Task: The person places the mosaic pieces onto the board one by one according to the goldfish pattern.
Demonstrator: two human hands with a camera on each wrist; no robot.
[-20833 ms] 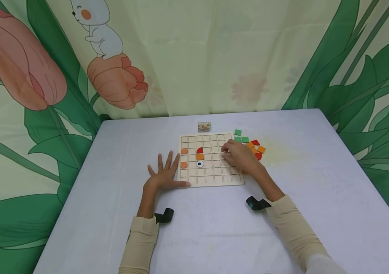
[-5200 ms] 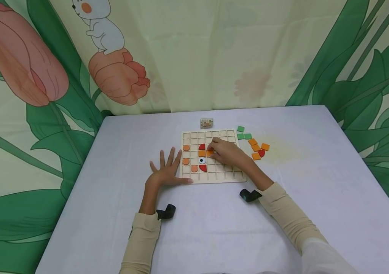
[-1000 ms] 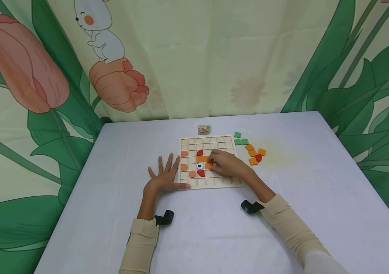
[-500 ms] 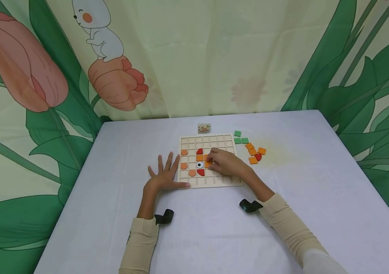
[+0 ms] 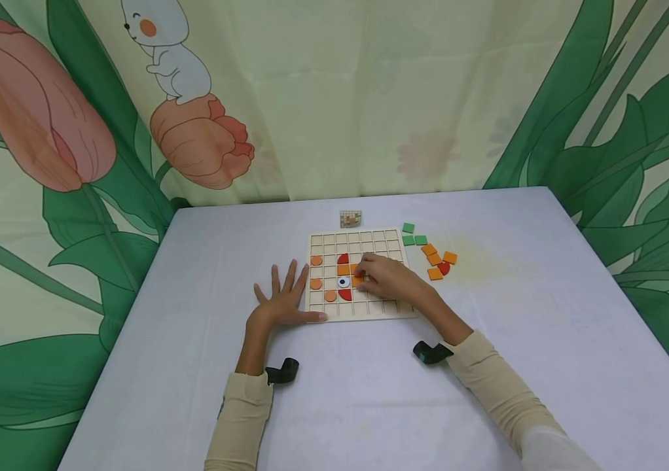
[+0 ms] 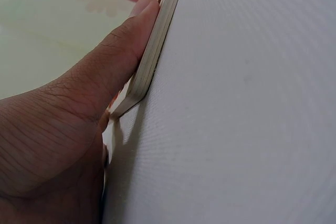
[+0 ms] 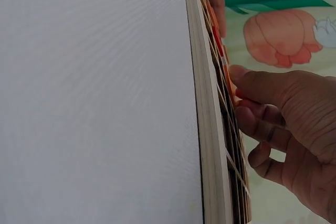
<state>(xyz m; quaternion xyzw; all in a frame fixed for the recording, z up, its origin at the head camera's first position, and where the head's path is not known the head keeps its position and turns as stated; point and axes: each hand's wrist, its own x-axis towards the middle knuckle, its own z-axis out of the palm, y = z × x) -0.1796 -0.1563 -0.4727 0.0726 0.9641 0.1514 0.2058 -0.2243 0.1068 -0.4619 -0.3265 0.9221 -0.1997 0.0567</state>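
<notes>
A pale wooden grid board (image 5: 381,240) lies on the table. My left hand (image 5: 281,306) is spread at its left edge, the thumb on the front corner; the left wrist view shows that thumb along the board's rim (image 6: 155,51). My right hand (image 5: 393,278) pinches an orange square tile (image 5: 357,282) low over the cells, thumb right at the board in the right wrist view. Left of it sits a white eye tile (image 5: 343,282). Red curved pieces (image 5: 344,295) lie above and below, beside another orange square (image 5: 343,269). Several orange discs (image 5: 316,284) fill cells at the left.
Off the board's right side lie several loose orange squares (image 5: 435,274) and a red piece (image 5: 444,269). Green squares (image 5: 421,240) lie by its far right corner. A small patterned card (image 5: 350,218) stands behind the board. A printed curtain (image 5: 334,131) hangs behind the table.
Since the oldest frame, an orange disc, a lower red piece and further orange squares have come onto the board from the right pile. Over the last second my hands stay almost still.
</notes>
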